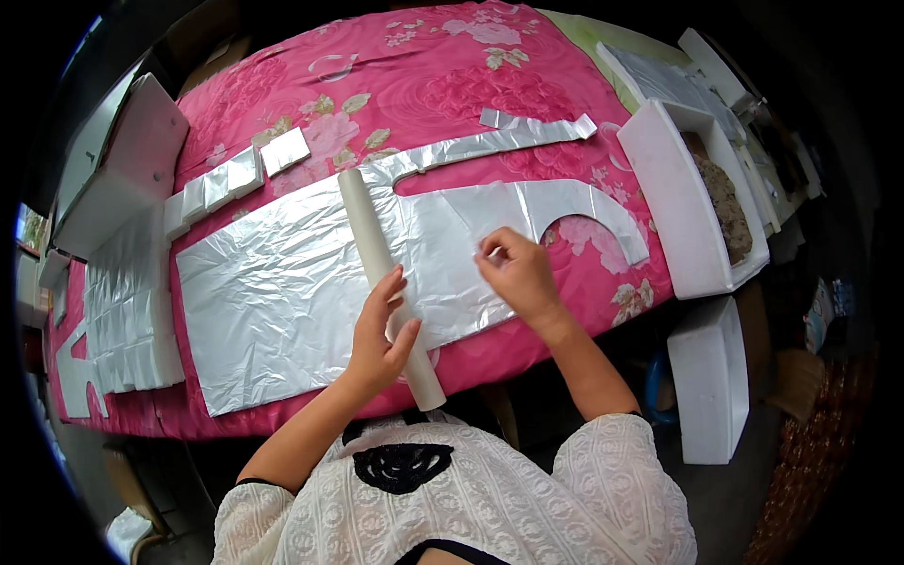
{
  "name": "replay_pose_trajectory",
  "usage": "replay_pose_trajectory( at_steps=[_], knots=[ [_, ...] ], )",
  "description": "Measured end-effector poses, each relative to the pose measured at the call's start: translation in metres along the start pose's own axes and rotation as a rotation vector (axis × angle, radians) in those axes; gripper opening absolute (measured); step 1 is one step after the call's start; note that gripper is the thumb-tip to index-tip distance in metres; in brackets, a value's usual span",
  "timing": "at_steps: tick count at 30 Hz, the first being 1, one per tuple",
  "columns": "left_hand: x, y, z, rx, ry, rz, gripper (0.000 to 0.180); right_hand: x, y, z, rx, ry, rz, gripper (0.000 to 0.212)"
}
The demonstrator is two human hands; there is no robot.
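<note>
A thin, shiny silver-white plastic sheet (pixel 273 292), shaped like an apron with curved cut-outs and long straps, lies creased across the table. Across its middle rests a long pale cardboard-like tube (pixel 369 226), its near end reaching past the table's front edge. My left hand (pixel 381 334) lies against the tube's near half, thumb and fingers apart, not wrapped round it. To the right, my right hand (pixel 523 278) is over the sheet with thumb and fingers pinched together. Whatever may be between those fingertips is too small to make out.
Folded plastic packets (pixel 217 185) line the left of the sheet, beside a larger packet stack (pixel 132 311). A white foam box (pixel 673 207) with brownish contents stands on the right. Another foam piece (pixel 711 381) is below it. Pink floral cloth (pixel 471 85) covers the table.
</note>
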State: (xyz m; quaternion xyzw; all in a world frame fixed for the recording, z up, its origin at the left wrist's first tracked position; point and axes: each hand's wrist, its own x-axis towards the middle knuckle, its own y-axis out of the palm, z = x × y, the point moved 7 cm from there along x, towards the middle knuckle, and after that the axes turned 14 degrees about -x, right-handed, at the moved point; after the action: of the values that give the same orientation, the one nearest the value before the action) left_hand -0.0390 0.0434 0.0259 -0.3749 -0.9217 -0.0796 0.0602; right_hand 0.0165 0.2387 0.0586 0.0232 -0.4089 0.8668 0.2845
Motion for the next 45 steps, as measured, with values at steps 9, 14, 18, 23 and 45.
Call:
replay_pose_trajectory(
  at_steps=[9,14,18,23,45],
  knots=[
    [-0.031,-0.119,0.013,-0.315,-0.728,-0.155,0.021,-0.082,0.047,0.129,0.054,-0.588,0.123,0.032],
    [-0.072,-0.236,-0.001,-0.150,-0.770,-0.329,0.020,-0.101,0.046,0.069,-0.464,-0.077,0.408,0.043],
    [-0.074,-0.273,0.001,0.031,-0.823,-0.332,0.016,-0.126,0.071,0.040,-0.398,0.167,0.711,0.047],
    [-0.071,-0.300,-0.001,0.174,-0.856,-0.370,0.011,-0.126,0.070,0.035,-0.268,0.224,0.686,0.046],
    [0.009,-0.019,0.037,0.874,0.099,0.134,0.062,-0.136,0.059,0.021,-0.181,0.355,0.687,0.039]
  ],
)
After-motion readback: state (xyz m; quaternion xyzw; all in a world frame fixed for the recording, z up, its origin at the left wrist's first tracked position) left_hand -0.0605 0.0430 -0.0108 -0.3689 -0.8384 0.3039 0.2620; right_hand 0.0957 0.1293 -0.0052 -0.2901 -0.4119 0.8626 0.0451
